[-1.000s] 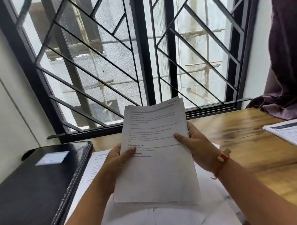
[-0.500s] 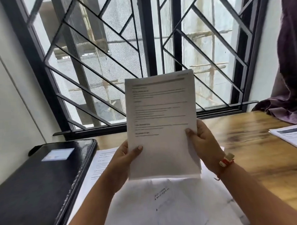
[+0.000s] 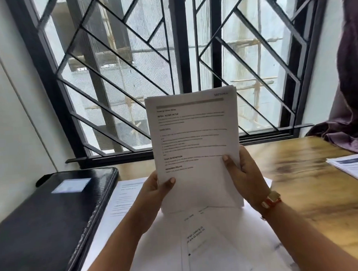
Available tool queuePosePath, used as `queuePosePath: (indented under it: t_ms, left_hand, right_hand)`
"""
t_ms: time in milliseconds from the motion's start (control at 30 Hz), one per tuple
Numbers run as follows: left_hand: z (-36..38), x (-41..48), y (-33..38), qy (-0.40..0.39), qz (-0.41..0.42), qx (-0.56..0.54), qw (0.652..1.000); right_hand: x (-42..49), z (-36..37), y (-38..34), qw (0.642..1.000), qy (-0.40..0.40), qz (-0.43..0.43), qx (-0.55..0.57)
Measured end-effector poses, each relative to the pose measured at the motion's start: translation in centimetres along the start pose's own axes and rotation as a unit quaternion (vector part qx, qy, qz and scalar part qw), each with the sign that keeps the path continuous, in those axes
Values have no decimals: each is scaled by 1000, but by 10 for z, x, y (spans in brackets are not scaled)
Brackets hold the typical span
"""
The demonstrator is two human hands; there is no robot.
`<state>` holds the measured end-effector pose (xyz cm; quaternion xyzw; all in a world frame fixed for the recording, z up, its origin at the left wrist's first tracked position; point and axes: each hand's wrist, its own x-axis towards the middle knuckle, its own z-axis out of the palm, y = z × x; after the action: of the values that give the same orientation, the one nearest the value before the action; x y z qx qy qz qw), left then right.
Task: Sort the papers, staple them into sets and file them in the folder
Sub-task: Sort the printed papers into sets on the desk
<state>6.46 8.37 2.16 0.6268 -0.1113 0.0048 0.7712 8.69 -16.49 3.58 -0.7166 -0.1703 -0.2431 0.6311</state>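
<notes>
Daylight enters through the barred window point(image 3: 171, 70); interior evenly lit, soft shadows, slight blur, wide-angle bowing at edges.

Black window grille point(image 3: 216, 42) behind a wooden table point(image 3: 307, 181); purple curtain point(image 3: 353, 88) at right.

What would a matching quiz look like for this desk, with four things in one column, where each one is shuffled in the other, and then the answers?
Things
1. paper stack
2. black folder
3. purple curtain
4. bracelet

Places
A. on the right wrist
B. lying flat at the left side of the table
C. hanging at the far right, beside the window
D. held upright by the left hand and right hand

Pairs: 1-D, 2-B, 3-C, 4-A
</notes>
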Motion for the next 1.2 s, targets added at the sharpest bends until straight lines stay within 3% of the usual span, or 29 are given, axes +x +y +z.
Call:
queuePosePath:
  t_ms: [167,367,633,767,833,933,1033,1200]
  left_hand:
    - [6,-4,0,0,-23,11,1000]
    - [4,-4,3,6,-40,34,999]
    - [-7,-6,13,-39,-105,-91,990]
    - [-6,-4,16,6,-89,-140,986]
    - [-10,1,17,48,-73,-177,980]
    - [-26,8,16,88,-64,-271,956]
    - [-40,8,17,62,-75,-309,946]
    - [-41,9,15,70,-70,-313,945]
  right_hand:
    - [0,-1,6,1000,-5,15,6]
    - [1,-2,16,996,-5,15,-89]
    - [1,3,10,995,-47,88,2]
    - [0,2,-1,970,-82,174,149]
    - [2,-1,-6,962,-62,219,149]
    - [5,-3,1,967,-10,249,48]
    - [5,-3,13,968,-17,215,-131]
    - [-1,-6,14,896,-101,162,-400]
